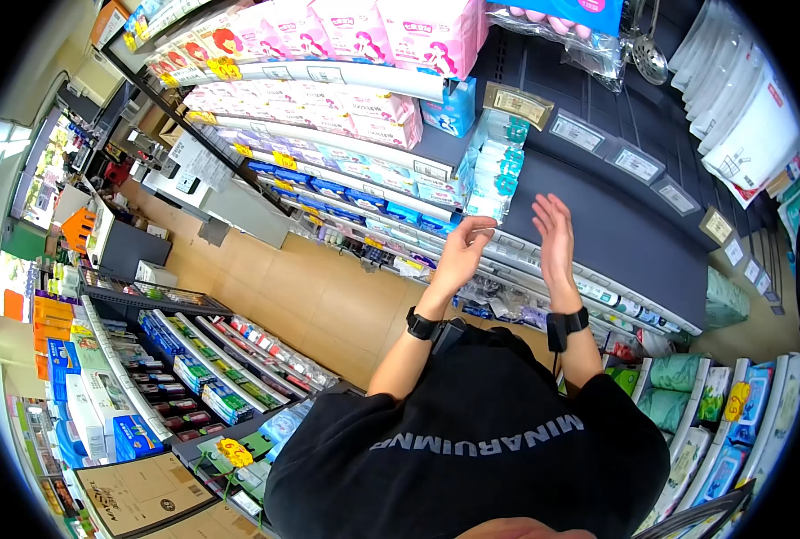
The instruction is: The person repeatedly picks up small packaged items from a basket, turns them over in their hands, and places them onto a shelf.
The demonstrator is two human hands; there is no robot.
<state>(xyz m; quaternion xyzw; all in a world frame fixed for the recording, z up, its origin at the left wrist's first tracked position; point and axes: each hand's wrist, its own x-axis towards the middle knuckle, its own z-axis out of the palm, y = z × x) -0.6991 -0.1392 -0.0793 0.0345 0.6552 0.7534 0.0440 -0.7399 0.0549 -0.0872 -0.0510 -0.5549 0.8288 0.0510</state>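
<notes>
Black T-shirt (pixel 481 404): soft matte cloth, short sleeves, pale gray block lettering curving across it.
Wrist bands (pixel 422 323): one black strap on each wrist, each with a boxy device.
Left hand (pixel 458 256): released, fingers bent loosely, nothing visible in the grip; it is just beside the front end of the light-blue packs, contact unclear.
Right hand (pixel 555 235): released, fingers stretched and palm turned inward, grasping nothing, in front of the dark shelf.
Light-blue packs (pixel 494 175): glossy plastic wrap with teal print, standing in a row from back to front on the dark shelf, beyond the left fingertips.
Pink packs (pixel 431 36): plump, smooth-sided, printed with a long-haired figure, on the top tier.
Dark shelf (pixel 616 225): flat gray board, pale front rail.
Price-tag holders (pixel 577 130): small rectangles along a rail.
Slotted ladle (pixel 649 58): shiny perforated metal, hanging.
White bags (pixel 751 126): slick plastic, hung in a stack.
Floor (pixel 328 296): tan tiles with thin joints.
Cardboard cartons (pixel 139 494): brown, printed, at lower left.
Room: narrow shop aisle, stocked shelving both sides, bright window (pixel 45 171) at far left.
</notes>
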